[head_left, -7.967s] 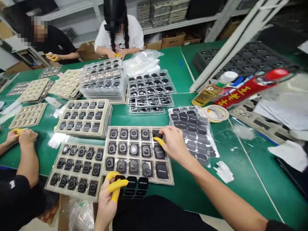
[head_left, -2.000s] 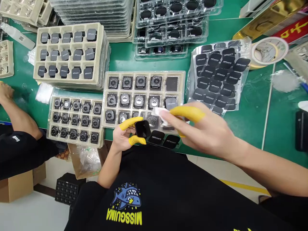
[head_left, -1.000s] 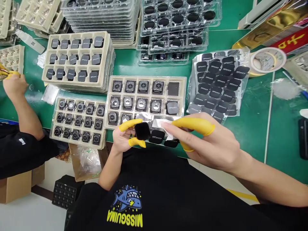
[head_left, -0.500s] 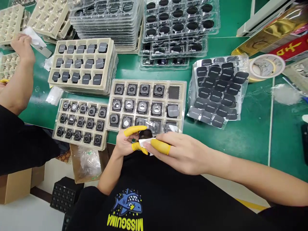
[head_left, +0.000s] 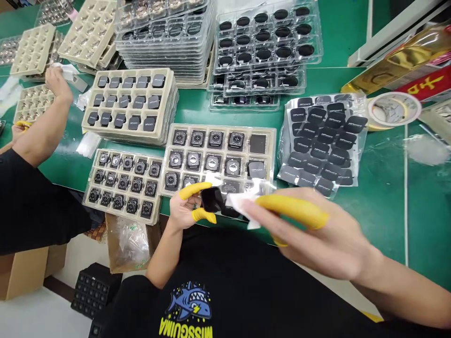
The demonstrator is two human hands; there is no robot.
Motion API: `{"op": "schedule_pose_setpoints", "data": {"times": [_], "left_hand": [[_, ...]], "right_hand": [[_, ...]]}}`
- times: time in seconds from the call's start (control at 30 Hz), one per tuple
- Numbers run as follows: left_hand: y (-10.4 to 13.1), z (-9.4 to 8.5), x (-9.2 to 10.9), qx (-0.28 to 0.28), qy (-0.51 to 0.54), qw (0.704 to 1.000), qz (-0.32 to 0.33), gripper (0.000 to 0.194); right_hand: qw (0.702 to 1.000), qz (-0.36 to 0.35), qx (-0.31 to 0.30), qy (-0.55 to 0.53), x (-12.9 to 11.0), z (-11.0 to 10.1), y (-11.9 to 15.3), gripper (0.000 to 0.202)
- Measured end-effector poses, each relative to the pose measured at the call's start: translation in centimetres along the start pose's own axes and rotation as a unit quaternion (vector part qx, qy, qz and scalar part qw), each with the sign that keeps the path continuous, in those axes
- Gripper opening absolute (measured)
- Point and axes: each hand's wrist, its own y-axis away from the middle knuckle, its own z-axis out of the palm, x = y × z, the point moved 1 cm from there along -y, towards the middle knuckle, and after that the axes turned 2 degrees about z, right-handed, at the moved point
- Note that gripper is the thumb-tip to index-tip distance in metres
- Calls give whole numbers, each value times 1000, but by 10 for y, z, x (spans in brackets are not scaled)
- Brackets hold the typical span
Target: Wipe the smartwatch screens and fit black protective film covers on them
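My left hand (head_left: 186, 206), with yellow finger covers, holds a black watch face (head_left: 212, 199) between thumb and finger, its dark glossy screen turned up. Pinched in my right hand (head_left: 310, 225) is a white cloth (head_left: 246, 204), just to the right of the watch face and apart from it. The right hand is blurred by motion. Behind both hands lies a beige tray (head_left: 225, 149) of watch faces, with dark square pads in its right column. A smaller tray of watch faces (head_left: 123, 176) sits to its left.
Stacked trays of black labelled pieces (head_left: 127, 101) stand back left, clear trays of oval lenses (head_left: 262, 47) at the back. Sheets of black stickers (head_left: 317, 136) and a tape roll (head_left: 393, 109) lie right. A co-worker's arm (head_left: 52, 117) reaches in at the left.
My right hand has drawn the white cloth off the watch face, away to the right. My left hand keeps its hold, and more of the screen shows. The view has shifted slightly.
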Motion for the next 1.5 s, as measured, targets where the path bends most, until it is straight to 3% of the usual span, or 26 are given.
{"op": "schedule_pose_setpoints", "data": {"times": [0.13,0.27,0.37,0.53,0.6,0.77,0.87,0.97,1.07,1.17,1.37,1.5], "left_hand": [[2,6,-3,-28,-8,999,-20,73],[7,14,-5,-29,1,999,-38,68],[11,17,-6,-16,-7,998,-53,72],[18,2,-10,111,-68,990,-59,62],[15,-7,-12,139,-72,986,-58,68],[-1,-11,-15,73,-104,989,-69,62],[-8,-4,-13,67,-86,990,-84,66],[-10,0,-9,89,-66,989,-98,72],[-11,2,-5,54,-52,990,-118,72],[-9,5,-1,24,-36,991,-123,67],[-1,1,0,32,2,992,-125,63],[1,5,2,-24,1,988,-154,67]], "right_hand": [[993,-114,-25,-9,-9,18,-13,35],[992,-119,-34,8,-7,38,-21,31],[991,-127,-1,43,-2,47,-25,32],[990,-96,42,96,3,48,-26,29],[990,-95,38,102,1,51,-22,29],[984,-137,66,92,4,71,-15,28],[982,-104,88,128,11,70,-13,26],[986,-56,48,152,11,64,-9,24],[989,-74,17,130,7,67,-8,20],[990,-88,20,104,6,75,-11,21],[993,-88,20,71,3,76,-11,21],[993,-114,20,28,3,74,-11,23]]}}
